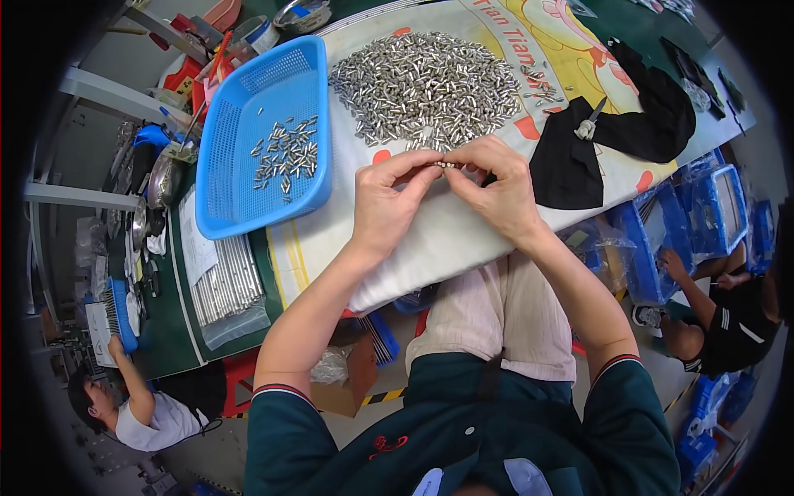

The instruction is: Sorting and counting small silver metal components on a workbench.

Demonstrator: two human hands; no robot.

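Note:
Just in front of a big heap of small shiny metal pins [423,87], my two hands meet at the fingertips. A few small metal pins [445,164] show in a short row between them. My left hand [385,198] is closed, thumb and fingers pinching the row's left end. On the other side my right hand [498,188] is also closed, its thumb and forefinger pressed on the pins. The fingers partly cover them, so their full number cannot be seen. To the left stands a blue plastic basket [321,99] with scattered metal pins [285,157] on its bottom.
A printed cloth [397,269] covers the table under the heap. Black fabric [566,169] lies at right with a wrapped-handle blade [589,126] on it. Bagged metal rods [227,285] rest at left. Co-workers sit left [141,413] and right [728,314], near blue crates [649,248].

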